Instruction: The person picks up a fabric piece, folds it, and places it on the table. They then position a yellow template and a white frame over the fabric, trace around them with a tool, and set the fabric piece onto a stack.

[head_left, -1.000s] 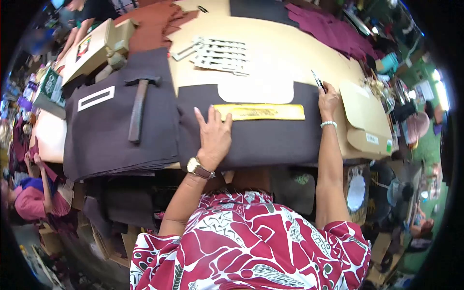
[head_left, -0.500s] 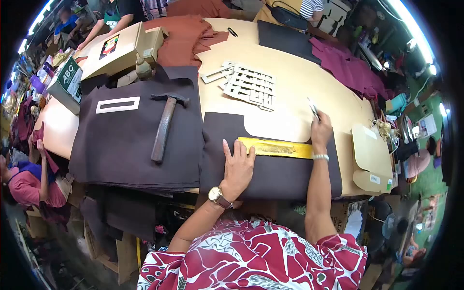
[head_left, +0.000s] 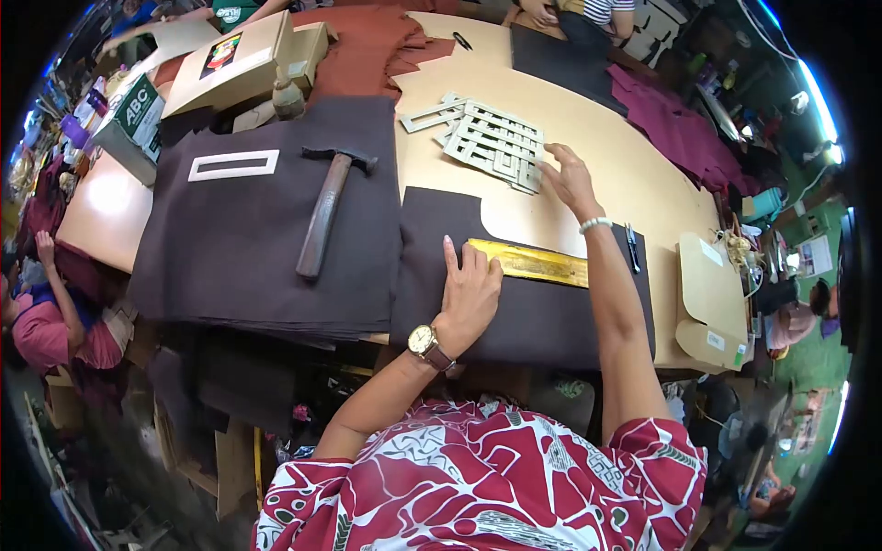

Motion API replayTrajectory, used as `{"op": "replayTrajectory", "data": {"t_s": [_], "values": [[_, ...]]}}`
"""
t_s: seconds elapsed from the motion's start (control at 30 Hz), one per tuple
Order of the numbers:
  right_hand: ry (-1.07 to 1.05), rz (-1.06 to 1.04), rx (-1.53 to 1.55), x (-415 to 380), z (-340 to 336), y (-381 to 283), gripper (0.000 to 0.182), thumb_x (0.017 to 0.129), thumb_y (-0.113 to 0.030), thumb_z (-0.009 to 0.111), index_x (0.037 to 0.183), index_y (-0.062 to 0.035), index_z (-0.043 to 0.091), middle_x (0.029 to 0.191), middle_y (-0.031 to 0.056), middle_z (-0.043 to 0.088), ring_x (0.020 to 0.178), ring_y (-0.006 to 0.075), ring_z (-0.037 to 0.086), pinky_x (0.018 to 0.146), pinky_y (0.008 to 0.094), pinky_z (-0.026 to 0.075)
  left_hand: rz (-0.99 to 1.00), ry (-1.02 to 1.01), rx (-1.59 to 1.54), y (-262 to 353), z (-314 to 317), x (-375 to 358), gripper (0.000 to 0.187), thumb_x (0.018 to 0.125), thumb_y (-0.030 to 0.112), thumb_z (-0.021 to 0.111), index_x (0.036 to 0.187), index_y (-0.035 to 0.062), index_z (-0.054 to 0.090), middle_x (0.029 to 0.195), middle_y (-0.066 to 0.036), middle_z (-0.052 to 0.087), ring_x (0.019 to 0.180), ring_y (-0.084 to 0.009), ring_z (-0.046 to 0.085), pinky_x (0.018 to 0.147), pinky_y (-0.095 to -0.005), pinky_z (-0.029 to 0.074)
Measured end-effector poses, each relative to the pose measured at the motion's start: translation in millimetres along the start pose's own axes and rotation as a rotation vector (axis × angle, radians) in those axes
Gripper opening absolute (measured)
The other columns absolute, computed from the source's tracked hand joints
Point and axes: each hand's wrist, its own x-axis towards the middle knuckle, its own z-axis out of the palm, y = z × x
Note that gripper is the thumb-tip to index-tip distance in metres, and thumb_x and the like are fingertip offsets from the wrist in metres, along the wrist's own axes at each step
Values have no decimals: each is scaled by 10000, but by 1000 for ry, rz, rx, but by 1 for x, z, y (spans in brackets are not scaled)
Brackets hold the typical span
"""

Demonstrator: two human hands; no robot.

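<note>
My left hand (head_left: pixel 470 289) lies with its fingers stretched over the left end of a yellow metal-looking bar (head_left: pixel 542 264), on a dark brown sheet (head_left: pixel 524 323). My right hand (head_left: pixel 571 179) is open, reaching forward with its fingertips right at the edge of a pile of pale slotted templates (head_left: pixel 496 138). To the right of my right forearm, a slim pointed tool (head_left: pixel 632 248) with a dark handle lies on the sheet's edge. The forearm covers the bar's right end.
At left, a hammer (head_left: pixel 326 216) and a pale slotted frame (head_left: pixel 233 165) rest on stacked dark sheets (head_left: pixel 239 248). Cardboard boxes (head_left: pixel 243 69) stand behind them. An open carton (head_left: pixel 707 285) lies at right. Rust-brown (head_left: pixel 363 46) and maroon (head_left: pixel 675 129) material lies farther back. Other people are around the table.
My right hand has put down the slim pointed tool on the right and moved forward to the templates. My left hand stays on the bar. The view has shifted slightly.
</note>
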Motion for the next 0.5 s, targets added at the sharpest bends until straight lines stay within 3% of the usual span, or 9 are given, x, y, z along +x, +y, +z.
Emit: {"op": "replayTrajectory", "data": {"t_s": [0.07, 0.1, 0.3, 0.4, 0.5], "values": [[-148, 140, 50, 13, 18, 1, 289, 830, -225, 618, 1059, -50, 635, 1046, 135, 617, 964, 315, 582, 858, 390, 458, -14, 17, -6, -2, 2, 0, 306, 750, 103, 558, 1039, 9, 590, 939, -165, 524, 1036, -315, 483, 1026, -632, 218], [-114, 1, -63, 11, 22, 3, 293, 851, -183, 584, 1094, -23, 619, 1015, 161, 633, 911, 302, 619, 817, 365, 478, -17, 16, -4, -2, 3, 0, 315, 749, 105, 559, 1048, 9, 589, 947, -167, 525, 1044, -316, 481, 1025, -632, 219], [-111, -114, -34, 20, 24, 22, 222, 894, -184, 519, 1035, -49, 625, 968, 139, 638, 896, 316, 611, 788, 400, 483, 8, -3, 24, -2, 1, 1, 325, 745, 110, 564, 1054, 12, 587, 964, -178, 524, 1055, -312, 479, 1025, -631, 223], [-119, 52, -36, 33, 30, 26, 185, 888, -180, 516, 961, -61, 637, 953, 136, 637, 871, 318, 618, 777, 400, 488, 7, 14, 18, -3, 4, 1, 304, 747, 113, 563, 1033, 17, 590, 945, -171, 524, 1026, -308, 488, 1024, -630, 224], [-141, -35, -40, 36, 31, 28, 158, 865, -165, 534, 941, -75, 639, 973, 118, 637, 870, 315, 623, 764, 407, 493, 4, -31, 12, -2, -3, 3, 252, 758, 118, 560, 990, 28, 597, 915, -156, 531, 989, -306, 503, 1018, -632, 230]]}}
